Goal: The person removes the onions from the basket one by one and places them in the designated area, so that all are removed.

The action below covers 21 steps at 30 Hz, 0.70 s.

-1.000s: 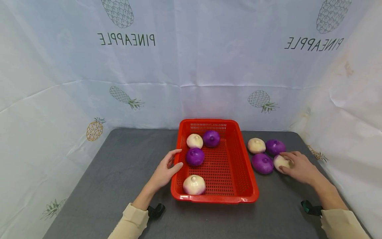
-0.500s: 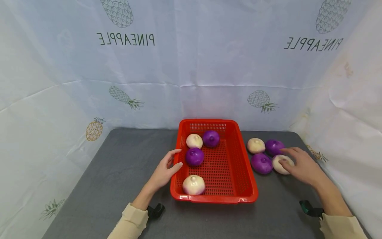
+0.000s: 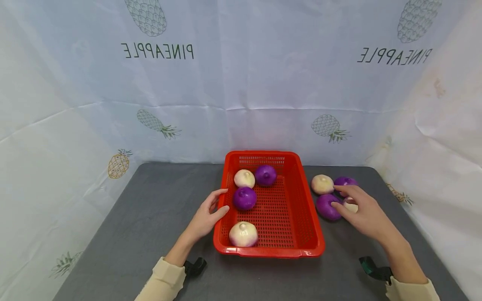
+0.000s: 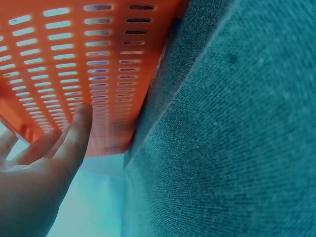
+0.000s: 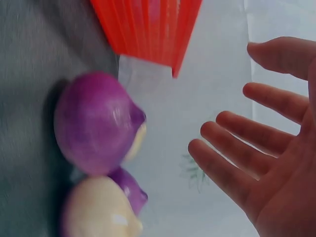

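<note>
My left hand (image 3: 205, 218) rests at the left rim of a red plastic basket (image 3: 269, 252); in the left wrist view its fingers extend along the slotted outer wall. Inside the basket are two purple onions, one at the back (image 3: 265, 175) and one at the left (image 3: 244, 198), plus a back white onion (image 3: 244, 179) and a front white onion (image 3: 243, 234). My right hand (image 3: 363, 213) hovers with spread fingers over the onions beside the basket, holding nothing. Under or near it are a front purple onion (image 5: 94, 123), a rear purple onion (image 3: 345, 181) and a partly covered white onion (image 5: 98, 212).
Another white onion (image 3: 322, 184) lies close to the basket's right side, at the back of the group. Everything stands on a dark grey table (image 3: 165, 196). A pale cloth (image 3: 260, 83) printed with pineapples hangs behind the table and along its sides.
My right hand has let go of the white onion, lifted, and moved left over the front purple onion. The left hand stays at the basket.
</note>
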Available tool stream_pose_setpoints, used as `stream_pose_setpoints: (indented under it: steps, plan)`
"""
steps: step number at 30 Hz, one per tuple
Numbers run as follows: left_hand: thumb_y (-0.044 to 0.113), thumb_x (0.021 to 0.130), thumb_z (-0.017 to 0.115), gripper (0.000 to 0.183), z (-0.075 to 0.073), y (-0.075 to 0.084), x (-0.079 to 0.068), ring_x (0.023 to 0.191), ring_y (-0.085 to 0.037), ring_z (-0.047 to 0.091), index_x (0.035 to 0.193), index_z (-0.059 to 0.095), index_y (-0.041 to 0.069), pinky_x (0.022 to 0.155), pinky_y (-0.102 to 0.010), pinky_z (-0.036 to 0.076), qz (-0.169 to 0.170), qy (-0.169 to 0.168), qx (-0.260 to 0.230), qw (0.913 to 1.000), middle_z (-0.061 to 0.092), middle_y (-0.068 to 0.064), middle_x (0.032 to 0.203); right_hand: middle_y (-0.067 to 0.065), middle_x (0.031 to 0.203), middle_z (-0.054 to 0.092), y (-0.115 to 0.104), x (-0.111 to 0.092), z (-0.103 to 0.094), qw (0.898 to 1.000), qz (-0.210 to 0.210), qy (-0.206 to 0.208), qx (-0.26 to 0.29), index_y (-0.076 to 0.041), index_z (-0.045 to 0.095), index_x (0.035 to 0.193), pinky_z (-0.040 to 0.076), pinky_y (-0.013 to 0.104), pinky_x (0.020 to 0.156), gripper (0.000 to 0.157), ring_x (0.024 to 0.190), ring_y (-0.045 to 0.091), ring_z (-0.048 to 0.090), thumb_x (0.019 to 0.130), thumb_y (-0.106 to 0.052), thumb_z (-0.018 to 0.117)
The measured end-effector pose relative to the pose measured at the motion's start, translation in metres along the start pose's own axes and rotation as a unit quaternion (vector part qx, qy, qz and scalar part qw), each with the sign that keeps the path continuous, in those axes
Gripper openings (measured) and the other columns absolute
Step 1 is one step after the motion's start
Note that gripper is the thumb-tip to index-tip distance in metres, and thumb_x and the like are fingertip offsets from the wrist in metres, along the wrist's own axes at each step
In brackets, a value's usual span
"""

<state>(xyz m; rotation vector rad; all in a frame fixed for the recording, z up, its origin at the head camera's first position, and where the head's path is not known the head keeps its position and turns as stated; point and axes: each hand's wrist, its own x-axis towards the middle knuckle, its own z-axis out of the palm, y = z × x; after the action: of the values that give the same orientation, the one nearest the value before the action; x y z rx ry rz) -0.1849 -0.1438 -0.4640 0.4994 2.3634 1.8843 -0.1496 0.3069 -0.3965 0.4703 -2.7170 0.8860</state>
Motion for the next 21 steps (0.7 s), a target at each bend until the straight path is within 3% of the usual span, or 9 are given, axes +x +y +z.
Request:
stream_pose_setpoints:
  steps: [1,3,8,16,21]
  plan:
    - [0.016,0.099,0.065,0.056,0.0,0.0,0.0,0.132,-0.033,0.052,0.15,0.044,0.009,0.102,-0.048,0.051,-0.001,0.001,0.001,1.0,0.051,-0.016,0.147,0.013,0.132,0.061,-0.002,0.001,0.003,1.0,-0.005,-0.001,0.007,-0.009,0.061,0.136,0.054,0.023,0.09,0.046,0.112,0.034,0.062,0.094,-0.023,0.074]
    - [0.016,0.1,0.065,0.055,0.0,0.0,0.0,0.132,-0.033,0.052,0.15,0.044,0.009,0.102,-0.049,0.051,0.0,0.002,0.002,1.0,0.051,-0.016,0.147,0.011,0.132,0.062,-0.005,0.001,0.009,1.0,-0.011,-0.007,0.028,-0.01,0.061,0.136,0.054,0.021,0.089,0.046,0.11,0.034,0.064,0.094,-0.022,0.075]
    - [0.017,0.099,0.065,0.055,0.0,0.001,-0.001,0.132,-0.032,0.052,0.15,0.045,0.011,0.103,-0.049,0.05,-0.005,0.003,0.005,1.0,0.052,-0.015,0.146,0.011,0.133,0.061,-0.006,0.002,0.024,0.993,-0.016,-0.045,0.107,-0.006,0.056,0.14,0.059,0.034,0.087,0.05,0.111,0.039,0.066,0.094,-0.016,0.073]
    - [0.018,0.099,0.066,0.054,-0.001,0.001,-0.001,0.131,-0.033,0.053,0.149,0.046,0.013,0.103,-0.048,0.05,0.004,0.002,0.005,1.0,0.053,-0.015,0.145,0.018,0.136,0.058,0.001,0.007,0.045,0.966,0.004,-0.129,0.226,-0.006,0.048,0.148,0.058,0.03,0.085,0.055,0.112,0.029,0.064,0.098,-0.015,0.068]
    - [0.018,0.099,0.066,0.055,-0.001,0.001,0.0,0.132,-0.033,0.052,0.15,0.045,0.011,0.103,-0.049,0.05,0.003,0.0,0.005,1.0,0.052,-0.016,0.146,0.023,0.136,0.058,0.004,0.011,0.053,0.945,0.028,-0.162,0.283,-0.006,0.043,0.152,0.06,0.032,0.084,0.059,0.116,0.036,0.063,0.098,-0.014,0.066]
